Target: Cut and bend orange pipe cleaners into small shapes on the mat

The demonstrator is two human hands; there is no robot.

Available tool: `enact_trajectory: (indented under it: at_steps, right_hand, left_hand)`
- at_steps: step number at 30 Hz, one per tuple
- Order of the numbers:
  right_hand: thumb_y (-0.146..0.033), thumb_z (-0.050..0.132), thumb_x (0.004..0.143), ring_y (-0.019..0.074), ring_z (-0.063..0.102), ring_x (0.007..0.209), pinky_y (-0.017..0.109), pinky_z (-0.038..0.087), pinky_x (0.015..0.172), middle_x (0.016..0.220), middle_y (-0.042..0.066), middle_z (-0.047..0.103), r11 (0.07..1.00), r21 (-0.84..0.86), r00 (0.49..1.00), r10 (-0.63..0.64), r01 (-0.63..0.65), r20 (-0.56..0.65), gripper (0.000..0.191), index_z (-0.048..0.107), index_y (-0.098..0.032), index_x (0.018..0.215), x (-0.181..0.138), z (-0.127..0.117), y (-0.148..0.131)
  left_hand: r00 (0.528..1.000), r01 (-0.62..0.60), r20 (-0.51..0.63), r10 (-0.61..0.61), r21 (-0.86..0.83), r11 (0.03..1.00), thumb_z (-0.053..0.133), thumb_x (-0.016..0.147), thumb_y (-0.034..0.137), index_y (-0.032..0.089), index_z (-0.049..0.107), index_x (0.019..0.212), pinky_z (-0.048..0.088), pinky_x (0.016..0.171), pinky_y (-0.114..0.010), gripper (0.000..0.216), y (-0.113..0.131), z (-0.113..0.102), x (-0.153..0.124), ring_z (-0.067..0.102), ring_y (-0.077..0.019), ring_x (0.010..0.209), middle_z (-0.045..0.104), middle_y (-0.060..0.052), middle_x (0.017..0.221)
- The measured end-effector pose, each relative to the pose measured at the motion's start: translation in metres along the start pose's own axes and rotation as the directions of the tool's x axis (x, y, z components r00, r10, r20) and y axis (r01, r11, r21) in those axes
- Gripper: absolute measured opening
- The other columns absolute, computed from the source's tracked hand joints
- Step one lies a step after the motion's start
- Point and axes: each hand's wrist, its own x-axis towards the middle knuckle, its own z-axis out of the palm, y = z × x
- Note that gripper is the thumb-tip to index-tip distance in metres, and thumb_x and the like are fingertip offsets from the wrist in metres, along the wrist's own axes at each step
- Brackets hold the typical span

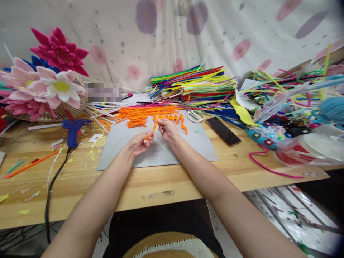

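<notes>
Both hands hover over a grey cutting mat (193,143) on a wooden table. My left hand (139,142) is closed in a pinch on the lower end of an orange pipe cleaner (154,128). My right hand (168,129) pinches the same pipe cleaner at its upper end, where it runs on into a coiled orange spiral (176,119). Just beyond the hands lies a pile of straight orange pipe cleaners (142,114).
White scissors (195,115) and a black phone (223,131) lie right of the hands. A blue glue gun (73,129) with its black cord sits at left, near felt flowers (45,86). Stacked coloured pipe cleaners (193,84) fill the back; a pink one (266,166) loops at right.
</notes>
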Motion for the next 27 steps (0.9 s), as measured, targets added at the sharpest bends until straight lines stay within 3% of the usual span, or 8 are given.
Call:
enact_trajectory:
  at_steps: [2,5,7,10,15,19,27]
  right_hand:
    - [-0.017,0.064,0.063,0.0023,0.034,0.04,0.016,0.023,0.037,0.047,-0.007,0.041,0.999,-0.033,0.998,-0.017,0.019,0.067,0.024,0.042,-0.016,0.053,0.0,-0.003,-0.002]
    - [-0.024,0.069,0.062,0.0039,0.04,0.044,0.017,0.027,0.039,0.049,-0.005,0.047,0.993,-0.116,0.973,0.06,-0.035,0.223,0.023,0.048,-0.015,0.058,-0.002,-0.008,-0.006]
    - [-0.028,0.07,0.062,0.0042,0.04,0.043,0.017,0.027,0.039,0.049,-0.005,0.048,0.979,-0.187,0.939,0.142,-0.085,0.314,0.025,0.049,-0.015,0.06,-0.005,-0.01,-0.007]
    - [-0.032,0.072,0.062,0.0043,0.04,0.041,0.017,0.028,0.038,0.047,-0.005,0.049,0.957,-0.263,0.893,0.224,-0.125,0.391,0.028,0.05,-0.014,0.063,-0.008,-0.011,-0.007]
    - [-0.037,0.074,0.059,0.0039,0.042,0.04,0.016,0.028,0.039,0.049,-0.006,0.05,0.95,-0.303,0.915,0.192,-0.081,0.354,0.034,0.047,-0.016,0.064,-0.006,-0.013,0.0]
    - [-0.036,0.074,0.058,0.0023,0.038,0.04,0.016,0.025,0.039,0.049,-0.007,0.047,0.934,-0.357,0.913,0.151,-0.007,0.378,0.034,0.048,-0.015,0.062,-0.006,-0.014,0.002]
    - [-0.034,0.073,0.058,0.002,0.032,0.04,0.018,0.022,0.04,0.048,-0.009,0.041,0.913,-0.403,0.915,0.111,0.06,0.388,0.032,0.047,-0.016,0.06,-0.009,-0.014,-0.003]
  left_hand:
    - [0.999,-0.038,-0.014,0.039,0.07,0.997,0.047,0.084,0.011,0.01,0.058,0.069,0.043,0.039,-0.012,0.019,-0.003,-0.001,0.0,0.043,-0.0007,0.036,0.049,0.003,0.052]
    - [0.993,-0.113,-0.009,0.117,0.196,0.974,0.049,0.084,0.018,0.01,0.061,0.079,0.054,0.056,-0.024,0.015,-0.006,-0.001,0.003,0.061,-0.0105,0.056,0.063,-0.005,0.067]
    - [0.986,-0.158,-0.009,0.166,0.244,0.957,0.049,0.084,0.02,0.01,0.062,0.083,0.055,0.062,-0.029,0.016,-0.007,-0.001,0.005,0.066,-0.0151,0.067,0.067,-0.008,0.077]
    - [0.973,-0.201,-0.05,0.227,0.304,0.931,0.051,0.083,0.02,0.01,0.061,0.08,0.054,0.06,-0.027,0.015,-0.006,0.0,0.008,0.066,-0.0159,0.067,0.067,-0.008,0.074]
    - [0.969,-0.187,-0.1,0.226,0.299,0.936,0.053,0.081,0.023,0.01,0.061,0.084,0.053,0.051,-0.025,0.016,-0.003,0.002,0.007,0.066,-0.0162,0.064,0.067,-0.009,0.076]
    - [0.939,-0.244,-0.168,0.302,0.297,0.923,0.061,0.074,0.02,0.011,0.062,0.081,0.052,0.051,-0.023,0.012,-0.004,-0.001,0.008,0.064,-0.0137,0.06,0.066,-0.006,0.072]
    - [0.901,-0.311,-0.135,0.413,0.462,0.83,0.072,0.062,0.037,0.013,0.063,0.079,0.049,0.051,-0.022,0.031,-0.005,-0.007,0.006,0.063,-0.0146,0.065,0.064,-0.004,0.073]
